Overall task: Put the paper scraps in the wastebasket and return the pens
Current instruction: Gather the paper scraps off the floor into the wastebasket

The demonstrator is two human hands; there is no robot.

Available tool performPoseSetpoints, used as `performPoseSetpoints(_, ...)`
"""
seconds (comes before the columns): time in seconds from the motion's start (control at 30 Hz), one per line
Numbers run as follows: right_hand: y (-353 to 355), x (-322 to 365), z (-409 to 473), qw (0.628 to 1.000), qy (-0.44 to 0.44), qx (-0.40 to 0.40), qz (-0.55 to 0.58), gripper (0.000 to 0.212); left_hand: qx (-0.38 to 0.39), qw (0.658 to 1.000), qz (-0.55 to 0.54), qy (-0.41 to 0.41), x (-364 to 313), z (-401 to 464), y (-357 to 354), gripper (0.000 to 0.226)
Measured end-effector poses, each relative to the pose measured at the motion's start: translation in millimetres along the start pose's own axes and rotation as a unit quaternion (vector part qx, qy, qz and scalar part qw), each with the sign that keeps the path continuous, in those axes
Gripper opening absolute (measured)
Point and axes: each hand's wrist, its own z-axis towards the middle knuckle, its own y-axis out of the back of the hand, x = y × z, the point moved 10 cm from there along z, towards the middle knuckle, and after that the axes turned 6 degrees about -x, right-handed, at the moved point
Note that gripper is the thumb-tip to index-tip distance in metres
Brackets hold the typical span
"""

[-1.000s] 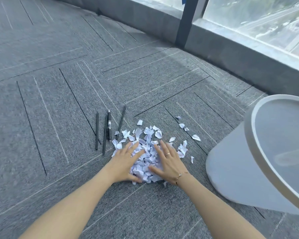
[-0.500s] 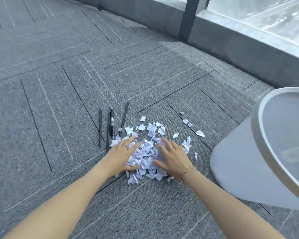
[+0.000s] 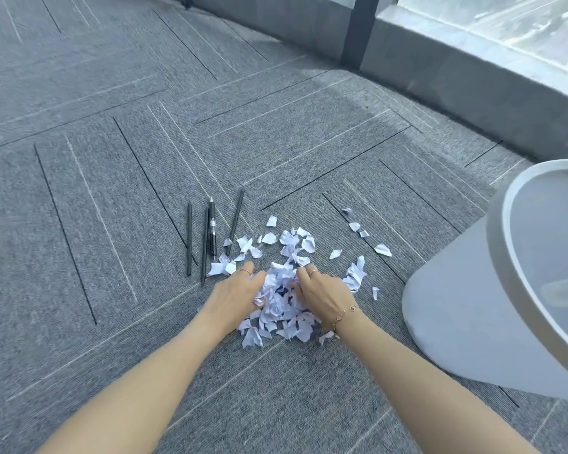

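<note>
Head view, four pens (image 3: 212,231), one wastebasket (image 3: 492,306), two hands (image 3: 235,294)

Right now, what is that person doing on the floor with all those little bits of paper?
A person is cleaning up. The left hand and the right hand are cupped around a pile of paper scraps on the grey carpet, scooping them together. Some loose bits lie scattered beyond the pile. The white wastebasket stands at the person's right, and none of the paper has gone in that I can see. Four black pens lie untouched on the carpet to the left of the pile.
</note>
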Motion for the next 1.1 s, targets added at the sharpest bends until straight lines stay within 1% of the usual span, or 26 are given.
performPoseSetpoints(0.17, 24.5, -1.6, 10.0, 0.997, -0.056, 0.046, -0.002, 0.02, 0.04, 0.999, 0.012, -0.007, -0.4, -5.0, 21.2, 0.014)
performPoseSetpoints(0.3, 64.4, 0.2, 16.7, 0.991, -0.11, 0.054, 0.05, 0.018, 0.031, 0.999, -0.007, -0.002, 0.6, -8.4, 59.0, 0.009)
performPoseSetpoints(0.4, 115.3, 10.7, 22.3, 0.992, -0.094, 0.021, 0.082, 0.022, 0.032, 0.998, -0.045, 0.029, 5.8, -9.1, 93.7, 0.016)
performPoseSetpoints(0.5, 178.4, 15.5, 19.7, 0.99, -0.086, -0.029, 0.108, 0.024, 0.072, 0.994, -0.065, 0.047, 1.3, -15.3, 130.7, 0.029)
performPoseSetpoints(0.53, 198.4, 14.3, 17.4, 0.989, -0.088, -0.036, 0.115, 0.024, 0.077, 0.994, -0.063, 0.049, -3.1, -17.6, 147.4, 0.03)
performPoseSetpoints(0.6, 238.3, 6.8, 10.2, 0.987, -0.095, -0.047, 0.124, 0.022, 0.058, 0.996, -0.054, 0.049, -15.4, -17.4, 186.4, 0.027)
performPoseSetpoints(0.67, 278.7, -10.1, -0.8, 0.985, -0.107, -0.071, 0.112, 0.02, 0.024, 0.997, -0.059, 0.048, -33.7, -12.5, 227.5, 0.021)
performPoseSetpoints(0.7, 297.9, -20.2, -8.4, 0.985, -0.114, -0.081, 0.098, 0.021, 0.005, 0.997, -0.063, 0.044, -45.7, -9.0, 244.9, 0.022)
performPoseSetpoints(0.77, 329.6, -48.1, -26.6, 0.982, -0.142, -0.097, 0.079, 0.022, -0.02, 0.997, -0.072, 0.012, -80.7, -2.9, 273.5, 0.024)
performPoseSetpoints(0.83, 351.3, -82.2, -50.6, 0.973, -0.186, -0.112, 0.074, 0.028, -0.026, 0.996, -0.084, -0.029, -125.6, 1.3, 292.9, 0.024)
performPoseSetpoints(0.93, 366.2, -129.4, -98.3, 0.956, -0.253, -0.13, 0.075, 0.037, -0.024, 0.991, -0.101, -0.087, -194.1, 4.3, 306.7, 0.025)
performPoseSetpoints(1.0, 364.5, -155.9, -131.2, 0.942, -0.303, -0.125, 0.076, 0.035, -0.02, 0.987, -0.107, -0.115, -232.8, 8.4, 307.1, 0.023)
performPoseSetpoints(1.1, 350.6, -188.6, -172.9, 0.921, -0.366, -0.105, 0.081, 0.03, 0.008, 0.983, -0.116, -0.14, -281.1, 12.6, 296.0, 0.023)
